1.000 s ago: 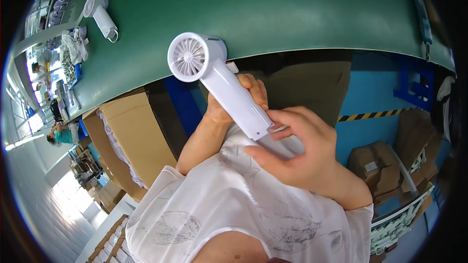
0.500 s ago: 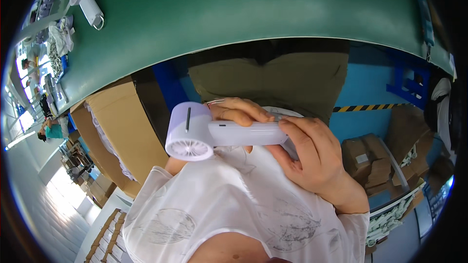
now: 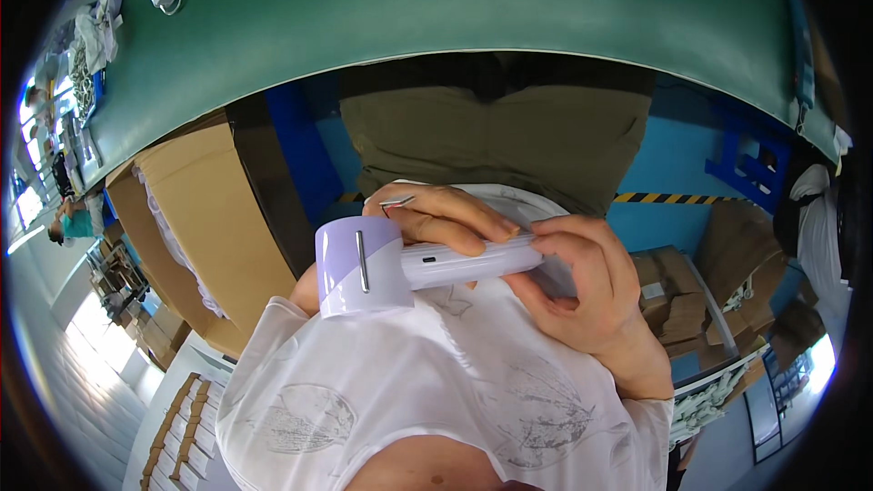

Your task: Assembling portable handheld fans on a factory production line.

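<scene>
Grille rolled from sight since earlier, the lilac-and-white plastic handheld fan (image 3: 386, 284) is grasped by left hand (image 3: 441, 216) and right hand (image 3: 593, 282); probably light, stiff, slippery; hold its handle (image 3: 468, 265).

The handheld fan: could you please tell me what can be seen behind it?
Behind the handheld fan, parts of the left hand and the white shirt show around its edges. What lies directly behind it, apparently including the left wrist, is covered and cannot be seen.
</scene>
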### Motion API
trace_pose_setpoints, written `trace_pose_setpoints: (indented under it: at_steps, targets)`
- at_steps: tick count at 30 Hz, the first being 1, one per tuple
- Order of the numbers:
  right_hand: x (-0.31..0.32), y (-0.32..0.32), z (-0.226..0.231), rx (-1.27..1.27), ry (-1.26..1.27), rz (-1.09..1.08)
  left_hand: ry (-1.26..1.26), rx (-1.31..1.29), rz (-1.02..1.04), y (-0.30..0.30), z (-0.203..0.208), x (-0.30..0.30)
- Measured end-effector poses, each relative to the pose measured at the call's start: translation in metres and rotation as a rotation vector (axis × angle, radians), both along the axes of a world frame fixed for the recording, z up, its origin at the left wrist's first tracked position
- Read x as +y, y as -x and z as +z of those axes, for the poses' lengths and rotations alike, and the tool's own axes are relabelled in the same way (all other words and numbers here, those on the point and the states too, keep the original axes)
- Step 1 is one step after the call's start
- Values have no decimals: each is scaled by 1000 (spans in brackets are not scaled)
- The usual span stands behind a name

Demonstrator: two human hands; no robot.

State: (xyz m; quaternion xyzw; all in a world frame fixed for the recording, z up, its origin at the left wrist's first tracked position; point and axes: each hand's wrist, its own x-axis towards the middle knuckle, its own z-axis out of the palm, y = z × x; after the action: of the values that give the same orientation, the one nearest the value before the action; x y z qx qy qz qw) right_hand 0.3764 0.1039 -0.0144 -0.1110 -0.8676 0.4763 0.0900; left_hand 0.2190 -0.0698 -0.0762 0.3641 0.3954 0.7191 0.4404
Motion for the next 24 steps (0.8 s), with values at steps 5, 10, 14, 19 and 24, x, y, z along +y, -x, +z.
trace_pose_setpoints:
  at_steps: [5,10,14,19,24]
  targets:
    - [4,3,0,-19,17,34,-75,51,34,-5,-11,1]
    - [3,4,-1,-10,-23,50,-37,-25,15,-7,-7,-2]
    - [1,2,-1,-7,-16,13,-1,-11,20,-8,-5,-5]
    - [0,0,-2,5,3,-16,-13,-23,27,-9,-5,-5]
    - [-1,-2,-6,54,14,-49,56,18,27,-6,1,-5]
